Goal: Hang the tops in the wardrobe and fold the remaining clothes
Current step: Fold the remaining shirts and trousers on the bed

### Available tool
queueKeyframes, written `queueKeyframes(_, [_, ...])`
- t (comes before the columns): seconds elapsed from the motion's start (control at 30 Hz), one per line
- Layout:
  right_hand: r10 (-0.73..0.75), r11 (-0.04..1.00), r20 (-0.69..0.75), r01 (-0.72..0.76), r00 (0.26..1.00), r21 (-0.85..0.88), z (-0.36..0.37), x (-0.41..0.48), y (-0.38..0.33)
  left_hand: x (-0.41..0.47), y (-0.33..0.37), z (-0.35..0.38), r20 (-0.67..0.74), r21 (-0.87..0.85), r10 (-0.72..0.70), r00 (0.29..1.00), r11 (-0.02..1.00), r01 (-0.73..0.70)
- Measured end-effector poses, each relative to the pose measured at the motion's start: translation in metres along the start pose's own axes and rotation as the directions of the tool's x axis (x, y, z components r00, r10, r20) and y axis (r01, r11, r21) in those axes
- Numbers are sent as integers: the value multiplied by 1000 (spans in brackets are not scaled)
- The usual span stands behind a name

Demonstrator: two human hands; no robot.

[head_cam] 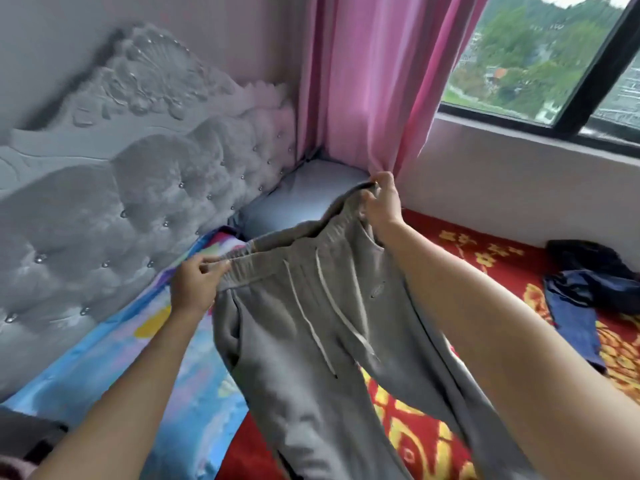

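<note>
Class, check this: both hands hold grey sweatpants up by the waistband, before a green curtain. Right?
No. The head view shows a pink curtain; the left hand and right hand do hold the grey sweatpants by the waistband.

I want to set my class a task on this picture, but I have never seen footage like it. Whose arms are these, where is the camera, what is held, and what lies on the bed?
No machine here: a person wears a wide-angle camera on the head, so you look forward and down along their own arms. The left hand and the right hand each grip the elastic waistband of the grey sweatpants, holding them up over the bed. The bed has a red flowered cover, with a blue patterned cloth beside the tufted headboard. At the right lie crumpled dark blue clothes. A pink curtain hangs by the window.
</note>
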State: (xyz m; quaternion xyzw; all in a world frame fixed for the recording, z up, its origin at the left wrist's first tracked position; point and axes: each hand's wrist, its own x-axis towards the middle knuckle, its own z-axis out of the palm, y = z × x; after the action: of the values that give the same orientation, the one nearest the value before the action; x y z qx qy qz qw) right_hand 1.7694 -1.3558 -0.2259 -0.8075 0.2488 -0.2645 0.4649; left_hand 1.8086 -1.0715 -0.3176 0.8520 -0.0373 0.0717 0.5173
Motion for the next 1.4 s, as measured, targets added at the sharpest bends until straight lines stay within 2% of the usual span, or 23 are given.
queueKeyframes(0.07, [-38, 997, 187, 25, 982, 69, 49, 7, -15, 31, -30, -24, -155, 47, -72, 985, 996, 80])
queueKeyframes(0.1, [-28, 1000, 263, 28, 964, 4, 63, 2, -18, 38, -47, -29, -175, 97, -137, 975, 983, 156])
queueKeyframes(0.17, [24, 990, 348, 27, 937, -141, 85, -16, 4, 35, -93, -26, -129, 264, -308, 943, 906, 332])
queueKeyframes(0.23, [112, 972, 367, -26, 923, -232, 87, -44, 46, 12, -132, -12, -53, 398, -407, 912, 829, 393])
queueKeyframes(0.33, [367, 899, 401, -209, 839, -384, 69, -97, 126, -41, -160, 18, 109, 521, -494, 863, 768, 374])
queueKeyframes(0.4, [476, 842, 413, -267, 776, -469, 54, -134, 169, -77, -167, 37, 223, 574, -543, 810, 744, 341])
queueKeyframes(0.53, [669, 703, 308, -439, 677, -560, 17, -216, 249, -160, -186, 77, 413, 671, -600, 685, 709, 217])
queueKeyframes(0.63, [787, 589, 248, -569, 565, -574, -9, -280, 308, -222, -203, 106, 505, 730, -627, 593, 677, 95])
queueKeyframes(0.73, [857, 504, 218, -674, 466, -541, -22, -334, 355, -269, -222, 126, 536, 735, -672, 510, 669, 109])
queueKeyframes(0.8, [868, 487, 208, -696, 450, -527, -26, -355, 375, -291, -237, 139, 499, 714, -718, 485, 658, 239])
queueKeyframes(0.83, [868, 487, 204, -701, 452, -522, -28, -362, 382, -300, -245, 145, 466, 679, -751, 468, 643, 356])
queueKeyframes(0.87, [868, 488, 205, -702, 452, -519, -27, -368, 391, -308, -253, 150, 427, 612, -801, 420, 598, 518])
queueKeyframes(0.9, [869, 487, 205, -703, 451, -518, -27, -372, 399, -315, -259, 154, 395, 513, -852, 343, 514, 688])
queueKeyframes(0.97, [865, 494, 206, -706, 457, -507, -26, -376, 415, -330, -270, 163, 370, 360, -915, 162, 302, 883])
queueKeyframes(1.0, [865, 495, 202, -715, 459, -494, -25, -377, 421, -337, -273, 166, 367, 325, -925, 100, 229, 918])
queueKeyframes(1.03, [867, 493, 198, -728, 458, -476, -24, -376, 424, -342, -277, 169, 369, 309, -927, 69, 192, 932])
queueKeyframes(1.27, [833, 538, 315, -801, 455, -264, -12, -379, 448, -365, -277, 187, 364, 202, -930, 47, 128, 971])
queueKeyframes(1.33, [834, 523, 346, -815, 429, -249, -14, -382, 449, -370, -271, 190, 390, 180, -921, 7, 84, 980])
queueKeyframes(1.4, [805, 571, 374, -770, 460, -284, -17, -382, 447, -374, -264, 193, 435, 183, -899, -46, 38, 982])
